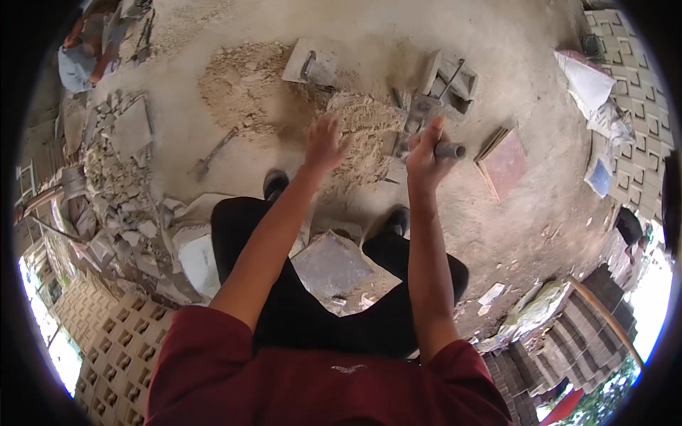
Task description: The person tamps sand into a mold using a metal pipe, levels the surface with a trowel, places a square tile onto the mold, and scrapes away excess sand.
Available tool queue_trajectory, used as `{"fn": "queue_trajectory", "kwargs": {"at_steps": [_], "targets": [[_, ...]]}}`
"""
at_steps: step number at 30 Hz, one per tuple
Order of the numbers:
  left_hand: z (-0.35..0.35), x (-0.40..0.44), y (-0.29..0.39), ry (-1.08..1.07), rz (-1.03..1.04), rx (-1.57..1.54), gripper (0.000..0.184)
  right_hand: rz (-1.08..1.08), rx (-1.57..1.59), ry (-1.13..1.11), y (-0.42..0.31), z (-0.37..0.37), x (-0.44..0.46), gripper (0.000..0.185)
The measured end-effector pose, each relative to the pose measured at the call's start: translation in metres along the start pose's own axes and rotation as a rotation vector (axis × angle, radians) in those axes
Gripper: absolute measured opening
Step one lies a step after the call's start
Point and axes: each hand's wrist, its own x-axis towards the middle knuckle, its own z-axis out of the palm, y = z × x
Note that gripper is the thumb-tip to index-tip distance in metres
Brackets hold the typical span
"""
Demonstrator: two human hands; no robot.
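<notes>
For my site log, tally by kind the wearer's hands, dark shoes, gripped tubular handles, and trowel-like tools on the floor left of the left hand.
Hands (left hand and right hand): 2
Dark shoes: 2
Gripped tubular handle: 1
Trowel-like tool: 1
Total: 6

Ahead of the shoes (275, 184) lies a soil mound (366, 131), a trowel (219, 150) to its left and a stack of panels (506, 167) to its right. Rubble (114, 174) spreads farther left; at far right, a sack (586, 82) lies near stacked blocks (625, 67).
</notes>
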Motion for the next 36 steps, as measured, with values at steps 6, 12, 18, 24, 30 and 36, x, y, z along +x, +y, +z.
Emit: {"fn": "queue_trajectory", "kwargs": {"at_steps": [6, 12, 18, 24, 30, 36], "targets": [[0.109, 0.032, -0.008, 0.091, 0.158, 0.013, 0.070, -0.274, -0.096, 0.005, 0.104, 0.007, 0.029, 0.050], [0.126, 0.055, -0.052, 0.283, -0.215, -0.249, 0.070, -0.418, 0.124, 0.070, 0.096, 0.007, 0.022, 0.050], [0.124, 0.053, -0.050, 0.288, -0.258, -0.445, 0.072, -0.351, -0.092, 0.069, 0.158, 0.033, 0.046, 0.046], [0.119, 0.055, -0.047, 0.263, -0.322, -0.453, 0.074, -0.369, -0.066, 0.027, 0.156, 0.037, 0.054, 0.045], [0.119, 0.046, -0.049, 0.193, -0.373, -0.503, 0.074, -0.315, 0.237, 0.002, 0.135, 0.030, 0.044, 0.045], [0.123, 0.049, -0.046, 0.294, -0.316, -0.489, 0.072, -0.477, -0.076, 0.014, 0.139, 0.045, 0.070, 0.045]]}}
